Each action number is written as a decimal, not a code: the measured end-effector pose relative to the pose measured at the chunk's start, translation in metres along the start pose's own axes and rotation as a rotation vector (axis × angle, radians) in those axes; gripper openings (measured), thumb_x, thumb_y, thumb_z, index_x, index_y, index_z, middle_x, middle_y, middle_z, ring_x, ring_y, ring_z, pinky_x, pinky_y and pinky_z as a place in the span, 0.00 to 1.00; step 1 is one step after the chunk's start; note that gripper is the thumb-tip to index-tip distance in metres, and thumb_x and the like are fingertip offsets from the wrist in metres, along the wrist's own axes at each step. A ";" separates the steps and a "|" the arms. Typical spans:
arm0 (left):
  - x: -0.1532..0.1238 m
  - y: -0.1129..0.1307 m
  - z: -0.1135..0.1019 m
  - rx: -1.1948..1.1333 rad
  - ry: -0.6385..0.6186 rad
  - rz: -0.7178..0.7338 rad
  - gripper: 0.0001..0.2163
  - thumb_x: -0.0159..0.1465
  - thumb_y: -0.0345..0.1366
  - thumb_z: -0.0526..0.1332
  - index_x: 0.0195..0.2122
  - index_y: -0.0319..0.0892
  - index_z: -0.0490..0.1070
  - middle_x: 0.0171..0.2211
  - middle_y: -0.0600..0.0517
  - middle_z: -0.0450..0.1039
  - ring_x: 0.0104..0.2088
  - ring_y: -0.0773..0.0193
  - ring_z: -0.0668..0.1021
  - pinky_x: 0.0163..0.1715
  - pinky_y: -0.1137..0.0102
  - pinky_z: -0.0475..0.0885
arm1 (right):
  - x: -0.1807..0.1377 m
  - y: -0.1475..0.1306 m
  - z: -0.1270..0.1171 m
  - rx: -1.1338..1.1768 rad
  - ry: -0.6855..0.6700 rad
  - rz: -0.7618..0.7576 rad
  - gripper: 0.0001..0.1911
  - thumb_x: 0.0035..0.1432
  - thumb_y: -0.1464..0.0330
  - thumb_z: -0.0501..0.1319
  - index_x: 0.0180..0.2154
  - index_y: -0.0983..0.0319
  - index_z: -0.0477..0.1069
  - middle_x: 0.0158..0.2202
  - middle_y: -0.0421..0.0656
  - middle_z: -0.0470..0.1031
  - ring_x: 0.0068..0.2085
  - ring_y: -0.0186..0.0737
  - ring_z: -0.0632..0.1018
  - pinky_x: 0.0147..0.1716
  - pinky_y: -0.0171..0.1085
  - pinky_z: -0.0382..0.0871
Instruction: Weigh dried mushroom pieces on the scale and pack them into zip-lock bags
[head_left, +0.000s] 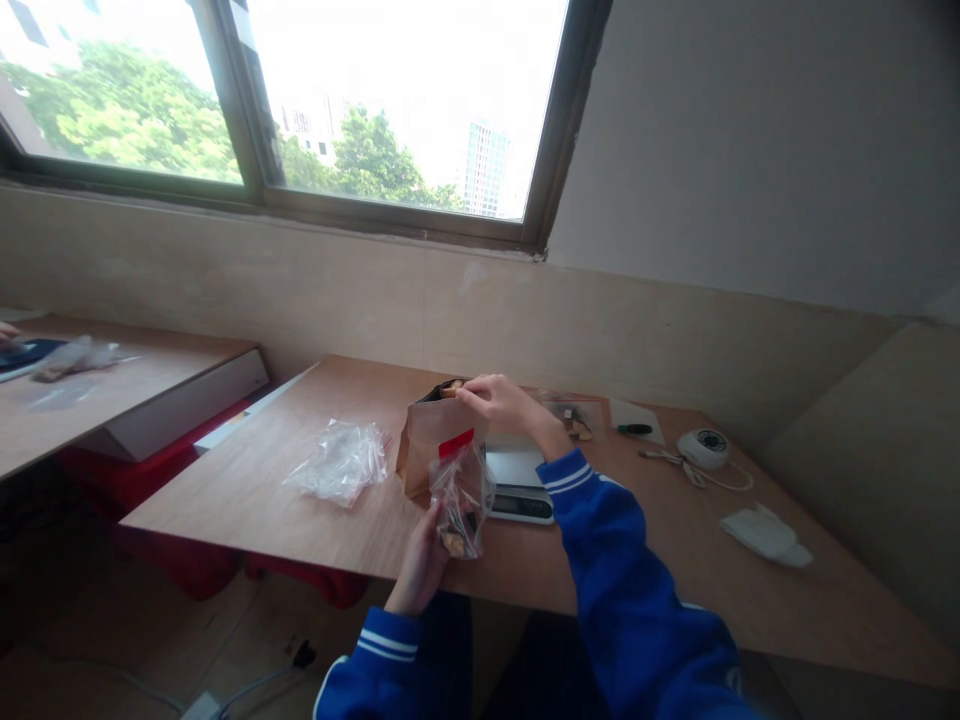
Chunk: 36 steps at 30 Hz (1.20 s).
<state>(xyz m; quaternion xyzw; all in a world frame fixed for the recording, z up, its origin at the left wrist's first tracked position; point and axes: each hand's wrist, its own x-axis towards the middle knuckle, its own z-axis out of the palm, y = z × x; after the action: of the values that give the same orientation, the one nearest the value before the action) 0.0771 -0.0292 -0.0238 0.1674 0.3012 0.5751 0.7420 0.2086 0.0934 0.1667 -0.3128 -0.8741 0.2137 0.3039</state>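
My left hand [424,555] is closed on the lower part of a clear zip bag [466,490] with a red strip at its top. Small tan and dark pieces lie in the bottom of this bag. Behind it stands a brown paper bag [420,440], its dark mouth open. At that mouth, my right hand [499,400] pinches a small brown piece [450,391] whose kind I cannot make out. A white digital scale [521,505] with a silver plate sits just right of the paper bag, partly hidden by my right arm and the zip bag.
Crumpled clear plastic bags [341,462] lie left. To the right are a flat clear bag with small pieces [581,425], a dark green object [634,429] on white paper, a white dome camera [703,448] with cables and a white cloth-like item [766,535]. Another person's hand [7,332] shows far left.
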 end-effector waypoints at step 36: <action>0.004 -0.007 -0.005 0.085 -0.023 0.199 0.11 0.50 0.30 0.69 0.34 0.41 0.72 0.35 0.52 0.75 0.35 0.67 0.77 0.38 0.73 0.73 | -0.134 0.017 0.084 0.640 -0.039 0.356 0.31 0.51 0.66 0.67 0.57 0.56 0.63 0.54 0.46 0.71 0.52 0.47 0.74 0.52 0.45 0.67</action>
<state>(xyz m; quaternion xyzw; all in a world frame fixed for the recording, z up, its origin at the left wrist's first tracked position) 0.0798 -0.0277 -0.0324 0.2344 0.2984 0.6308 0.6769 0.2431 -0.0006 0.0423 -0.3448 -0.7006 0.5318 0.3279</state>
